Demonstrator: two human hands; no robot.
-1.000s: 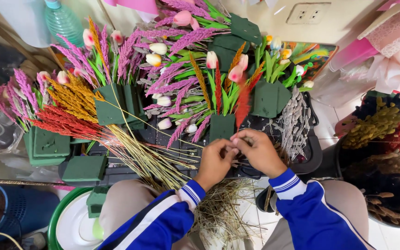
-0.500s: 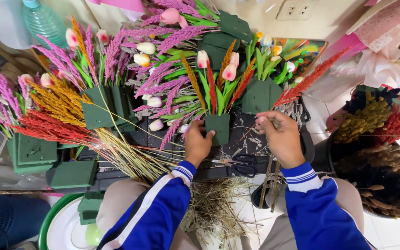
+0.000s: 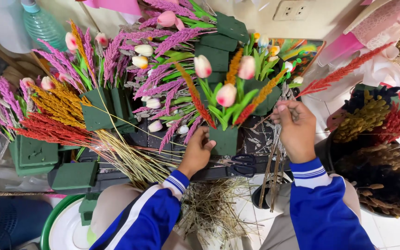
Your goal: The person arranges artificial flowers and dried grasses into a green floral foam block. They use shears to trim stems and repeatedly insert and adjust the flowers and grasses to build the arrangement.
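My left hand (image 3: 197,151) grips the left side of a small green foam block (image 3: 224,140) that carries pink tulips, green leaves and orange and red grass spikes. My right hand (image 3: 296,128) is shut on the stem of a long red dried grass spike (image 3: 343,72), whose tip points up to the right; a few bare stems hang down below the hand. Black scissors (image 3: 242,164) lie on the dark tray (image 3: 130,173) just in front of the block. Both sleeves are blue with white stripes.
More foam blocks (image 3: 100,110) with purple, red and yellow spikes and tulips crowd the left and back. Loose green foam blocks (image 3: 74,175) lie at the left front. A tub of dark, red and golden dried grasses (image 3: 376,139) stands at the right. Straw clippings (image 3: 214,210) lie between my knees.
My left hand has taken hold of the foam block's side. My right hand has drawn to the right, holding the red spike out clear of the arrangement.
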